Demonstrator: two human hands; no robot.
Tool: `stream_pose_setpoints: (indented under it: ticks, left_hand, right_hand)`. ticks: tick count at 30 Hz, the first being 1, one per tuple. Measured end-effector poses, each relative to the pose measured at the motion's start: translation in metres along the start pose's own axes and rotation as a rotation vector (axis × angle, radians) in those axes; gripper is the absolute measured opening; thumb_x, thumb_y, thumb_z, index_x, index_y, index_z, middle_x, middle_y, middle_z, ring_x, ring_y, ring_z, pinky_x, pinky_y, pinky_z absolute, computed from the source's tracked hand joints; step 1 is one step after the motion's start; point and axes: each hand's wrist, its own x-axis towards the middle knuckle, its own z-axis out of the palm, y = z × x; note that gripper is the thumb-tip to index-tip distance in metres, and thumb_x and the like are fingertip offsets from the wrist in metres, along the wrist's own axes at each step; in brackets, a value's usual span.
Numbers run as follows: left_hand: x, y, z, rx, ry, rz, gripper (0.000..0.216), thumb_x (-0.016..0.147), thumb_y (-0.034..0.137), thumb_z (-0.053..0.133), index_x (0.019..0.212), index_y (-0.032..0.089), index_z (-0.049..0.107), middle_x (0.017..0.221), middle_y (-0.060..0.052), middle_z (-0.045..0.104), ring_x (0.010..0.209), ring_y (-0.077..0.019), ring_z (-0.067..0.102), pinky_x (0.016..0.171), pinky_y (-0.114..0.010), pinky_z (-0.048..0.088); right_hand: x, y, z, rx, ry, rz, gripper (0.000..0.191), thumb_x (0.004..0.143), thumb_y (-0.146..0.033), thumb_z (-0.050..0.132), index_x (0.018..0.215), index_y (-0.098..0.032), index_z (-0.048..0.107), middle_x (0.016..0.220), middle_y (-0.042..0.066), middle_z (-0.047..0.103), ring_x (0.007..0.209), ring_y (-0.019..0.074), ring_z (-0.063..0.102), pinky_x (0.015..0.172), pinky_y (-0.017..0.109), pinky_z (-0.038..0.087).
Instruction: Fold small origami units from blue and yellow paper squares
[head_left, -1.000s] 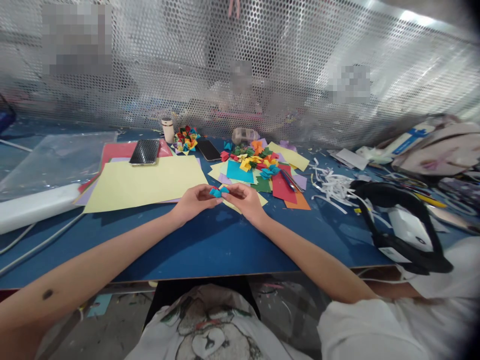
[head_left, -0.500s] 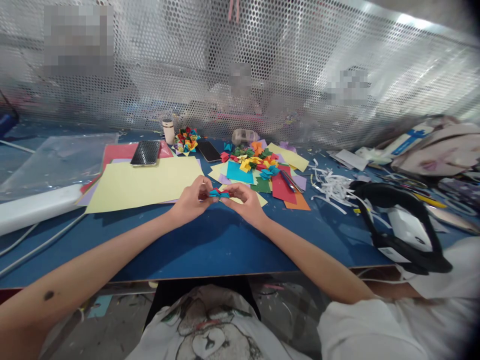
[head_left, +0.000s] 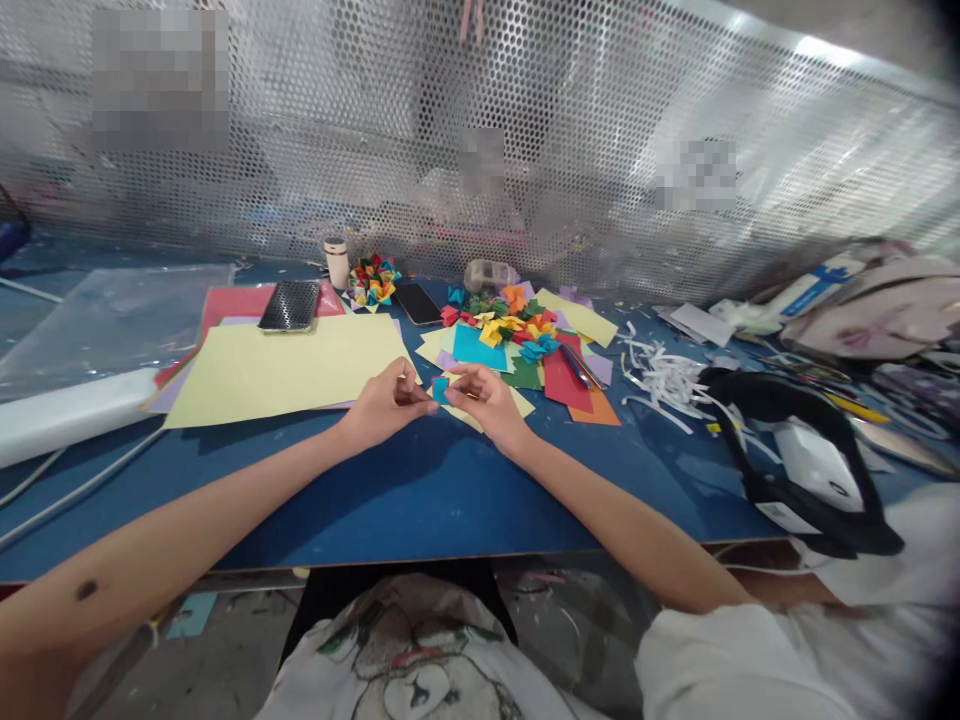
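My left hand (head_left: 386,402) and my right hand (head_left: 486,400) meet over the blue table (head_left: 420,490), both pinched on a small folded paper piece (head_left: 439,388) in blue with a bit of red. Only a small part of the piece shows between the fingertips. Just behind my hands lies a large pale yellow sheet (head_left: 285,368). To the right of that sheet sits a heap of small folded coloured paper pieces (head_left: 510,322) on loose coloured squares.
A patterned phone (head_left: 290,305) lies on red paper, a dark phone (head_left: 418,301) beside a finished paper flower (head_left: 370,279) and a small white bottle (head_left: 337,260). White paper shreds (head_left: 664,375) and a black-and-white headset (head_left: 810,455) lie right. Perforated metal screen behind.
My hands have closed tighter on the folded piece, hiding most of it. The view shifted slightly.
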Motion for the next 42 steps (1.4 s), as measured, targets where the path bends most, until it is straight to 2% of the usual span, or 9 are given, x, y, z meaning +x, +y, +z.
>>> stream_pose_setpoints:
  ticks: [4, 10, 18, 23, 31, 36, 40, 42]
  left_hand:
    - [-0.002, 0.004, 0.000, 0.007, -0.010, 0.026, 0.039, 0.074, 0.029, 0.075, 0.078, 0.023, 0.036, 0.072, 0.001, 0.072, 0.073, -0.0176, 0.071, 0.067, -0.029, 0.055]
    - [-0.007, 0.010, 0.002, -0.012, -0.078, 0.070, 0.046, 0.068, 0.032, 0.081, 0.096, 0.022, 0.046, 0.086, -0.004, 0.075, 0.086, -0.0212, 0.073, 0.080, -0.035, 0.058]
    - [-0.009, 0.012, 0.003, -0.002, -0.003, 0.082, 0.037, 0.073, 0.035, 0.077, 0.088, 0.022, 0.046, 0.083, -0.002, 0.074, 0.080, -0.0202, 0.073, 0.078, -0.037, 0.060]
    - [-0.008, 0.009, 0.004, -0.014, 0.016, 0.081, 0.036, 0.073, 0.034, 0.077, 0.088, 0.023, 0.046, 0.082, -0.001, 0.075, 0.079, -0.0199, 0.074, 0.076, -0.035, 0.061]
    - [-0.012, 0.009, 0.006, 0.004, 0.053, 0.066, 0.038, 0.071, 0.033, 0.079, 0.086, 0.022, 0.047, 0.083, -0.002, 0.076, 0.081, -0.0200, 0.074, 0.077, -0.033, 0.061]
    - [-0.011, 0.009, 0.008, 0.046, 0.104, 0.043, 0.035, 0.073, 0.035, 0.075, 0.084, 0.023, 0.045, 0.076, -0.002, 0.075, 0.073, -0.0197, 0.074, 0.065, -0.028, 0.060]
    - [-0.009, 0.012, 0.003, 0.133, 0.118, 0.056, 0.032, 0.076, 0.032, 0.070, 0.076, 0.023, 0.040, 0.072, 0.000, 0.073, 0.079, -0.0204, 0.074, 0.068, -0.029, 0.059]
    - [-0.010, 0.015, 0.000, 0.197, 0.097, 0.071, 0.031, 0.076, 0.028, 0.068, 0.071, 0.023, 0.038, 0.070, 0.001, 0.071, 0.080, -0.0205, 0.073, 0.069, -0.029, 0.058]
  right_hand:
    - [0.001, 0.000, -0.004, 0.091, -0.042, 0.078, 0.044, 0.063, -0.034, 0.084, 0.100, -0.022, 0.064, 0.073, -0.004, 0.065, 0.070, 0.0115, 0.062, 0.074, 0.029, 0.052]
    - [0.008, 0.002, -0.011, 0.254, -0.156, 0.206, 0.050, 0.062, -0.044, 0.084, 0.102, -0.021, 0.064, 0.079, 0.000, 0.069, 0.070, 0.0140, 0.066, 0.071, 0.030, 0.057]
    - [0.008, 0.006, -0.012, 0.292, -0.208, 0.222, 0.041, 0.065, -0.048, 0.082, 0.093, -0.022, 0.066, 0.082, 0.001, 0.070, 0.071, 0.0137, 0.067, 0.073, 0.029, 0.057]
    - [0.007, 0.006, -0.010, 0.225, -0.183, 0.151, 0.042, 0.066, -0.044, 0.083, 0.099, -0.023, 0.066, 0.080, -0.001, 0.067, 0.077, 0.0135, 0.065, 0.078, 0.031, 0.057]
    - [0.004, 0.007, -0.009, 0.003, -0.080, -0.084, 0.037, 0.072, -0.044, 0.079, 0.099, -0.025, 0.063, 0.082, -0.002, 0.063, 0.082, 0.0129, 0.064, 0.084, 0.031, 0.053]
    - [-0.004, 0.002, -0.005, -0.187, -0.060, -0.219, 0.031, 0.080, -0.043, 0.071, 0.102, -0.024, 0.062, 0.093, 0.003, 0.067, 0.092, 0.0170, 0.066, 0.088, 0.035, 0.053]
    - [-0.007, -0.001, -0.005, -0.337, -0.075, -0.286, 0.041, 0.082, -0.040, 0.068, 0.118, -0.024, 0.057, 0.100, 0.005, 0.068, 0.094, 0.0182, 0.065, 0.087, 0.036, 0.053]
    - [-0.008, -0.004, -0.005, -0.416, -0.121, -0.301, 0.042, 0.079, -0.038, 0.072, 0.117, -0.023, 0.060, 0.101, 0.006, 0.069, 0.091, 0.0184, 0.065, 0.084, 0.036, 0.053]
